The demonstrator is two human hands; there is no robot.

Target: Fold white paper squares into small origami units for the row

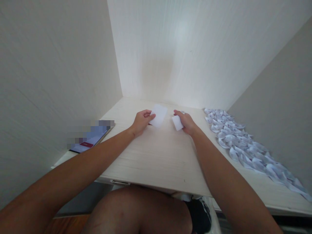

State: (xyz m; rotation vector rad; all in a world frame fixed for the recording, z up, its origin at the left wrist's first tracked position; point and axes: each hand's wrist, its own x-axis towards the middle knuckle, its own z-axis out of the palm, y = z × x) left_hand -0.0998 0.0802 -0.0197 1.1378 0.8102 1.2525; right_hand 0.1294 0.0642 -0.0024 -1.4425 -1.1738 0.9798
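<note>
My left hand (pixel 142 121) pinches a white sheet of paper (pixel 159 115) by its left edge, holding it just above the pale wooden desk (pixel 156 156). My right hand (pixel 185 122) grips a smaller white paper piece (pixel 177 123) between thumb and fingers, a short gap to the right of the sheet. Both forearms reach in from the near edge of the desk.
A long row of several folded white paper pieces (pixel 246 146) runs along the desk's right side. A phone (pixel 89 140) with a lit screen lies at the left edge. Pale walls close in the desk on three sides. My knee shows below the front edge.
</note>
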